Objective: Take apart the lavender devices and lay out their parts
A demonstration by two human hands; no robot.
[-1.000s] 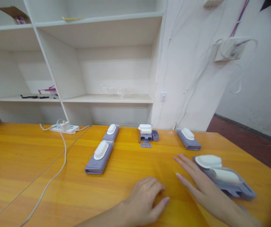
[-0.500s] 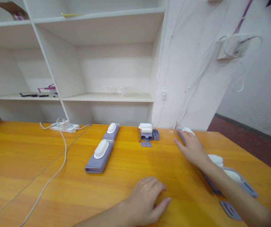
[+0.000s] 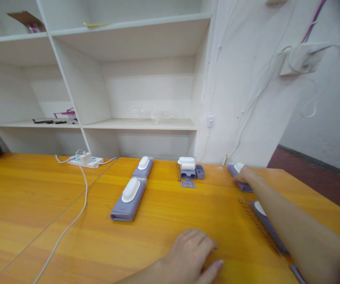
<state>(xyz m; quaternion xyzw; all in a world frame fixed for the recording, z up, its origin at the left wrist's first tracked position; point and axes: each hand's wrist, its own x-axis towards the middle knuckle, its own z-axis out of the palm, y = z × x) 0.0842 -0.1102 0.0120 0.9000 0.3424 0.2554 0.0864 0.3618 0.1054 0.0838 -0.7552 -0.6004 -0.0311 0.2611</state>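
Note:
My right hand [image 3: 242, 176] is stretched out to the far right of the orange table [image 3: 39, 205]. Its fingers curl over a purple device with a white top [image 3: 235, 169] that lies near the wall. My right forearm crosses above another purple and white device [image 3: 263, 219] beside a long coil spring [image 3: 257, 223]. Nearer to me, at the table's front edge, my left hand [image 3: 193, 254] lies flat with its fingers loosely apart and holds nothing.
Two more purple devices [image 3: 127, 199] [image 3: 143, 165] lie end to end mid-table. Small purple and white parts [image 3: 188, 167], a flat purple clip [image 3: 187, 184] and a short spring [image 3: 178, 172] sit behind. A power strip [image 3: 85, 160] and its white cable [image 3: 77, 209] lie left. White shelves stand behind.
My right hand left the near right device and reached forward to the far device by the wall, closing over it. The view shifted a little to the left. My left hand stayed put.

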